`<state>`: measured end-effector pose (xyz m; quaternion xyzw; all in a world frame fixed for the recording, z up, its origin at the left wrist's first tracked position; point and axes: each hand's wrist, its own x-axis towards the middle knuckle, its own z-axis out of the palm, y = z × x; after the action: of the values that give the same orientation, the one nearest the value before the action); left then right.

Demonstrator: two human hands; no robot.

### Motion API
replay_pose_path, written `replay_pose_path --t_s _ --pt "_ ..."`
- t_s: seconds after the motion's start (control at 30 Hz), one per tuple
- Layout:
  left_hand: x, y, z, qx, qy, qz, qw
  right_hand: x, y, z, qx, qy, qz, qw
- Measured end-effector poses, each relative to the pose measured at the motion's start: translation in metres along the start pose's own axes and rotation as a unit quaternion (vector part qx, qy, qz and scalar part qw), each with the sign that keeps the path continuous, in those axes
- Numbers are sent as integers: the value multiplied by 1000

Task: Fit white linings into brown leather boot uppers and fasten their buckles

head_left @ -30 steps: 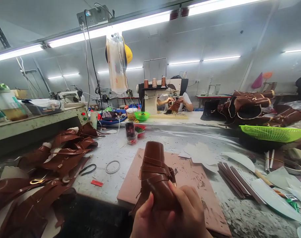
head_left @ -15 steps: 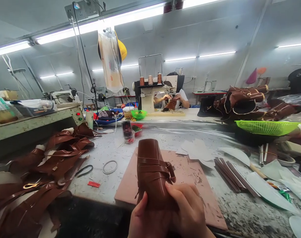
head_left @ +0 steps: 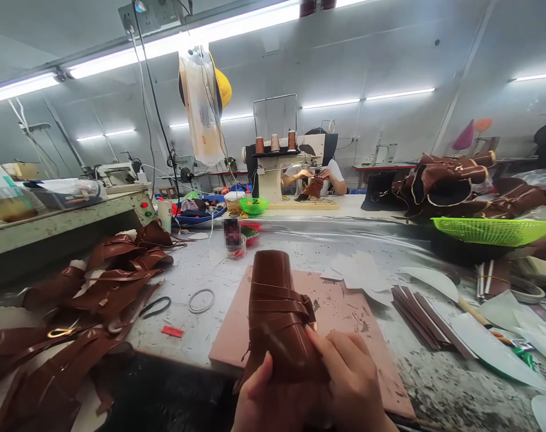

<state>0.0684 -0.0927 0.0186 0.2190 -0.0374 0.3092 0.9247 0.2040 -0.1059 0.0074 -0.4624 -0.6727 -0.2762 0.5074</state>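
A brown leather boot upper [head_left: 277, 336] with thin straps wrapped across it and a buckle at its right side stands tilted before me. Its lower part is gripped from both sides. My left hand [head_left: 257, 396] has its thumb against the near left face, with the other fingers hidden behind the leather. On the right edge, just below the buckle, my right hand [head_left: 351, 372] presses with its thumb or forefinger, the remaining fingers curled. Underneath the upper lies a pinkish cutting board [head_left: 345, 324] on the worktable.
Brown leather uppers [head_left: 106, 288] are heaped at left. Brown strips [head_left: 426, 318], white sheets [head_left: 493, 348] and a green basket [head_left: 493, 231] lie at right. A grey ring [head_left: 201, 301] and red scrap [head_left: 172, 331] sit left of the board. A co-worker sews behind a machine [head_left: 273, 180].
The boot upper has tilted slightly, its lower part shifting a little to the right with both hands still on it. The whole view has shifted slightly.
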Motion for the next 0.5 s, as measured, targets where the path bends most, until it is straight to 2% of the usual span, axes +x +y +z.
replay_pose_path --t_s 0.17,0.3,0.37,0.5 --pt "2 -5 -11 -2 121 21 992 2 2 -2 -58 -28 51 997" --pt "1 -10 -22 12 202 31 979 0 -2 -1 -48 -47 -63 996" --pt "-1 -11 -23 13 222 24 975 -4 -3 2 -25 -54 -82 995" --pt "0 -14 -16 10 279 48 959 -9 -4 8 5 -58 -26 998"
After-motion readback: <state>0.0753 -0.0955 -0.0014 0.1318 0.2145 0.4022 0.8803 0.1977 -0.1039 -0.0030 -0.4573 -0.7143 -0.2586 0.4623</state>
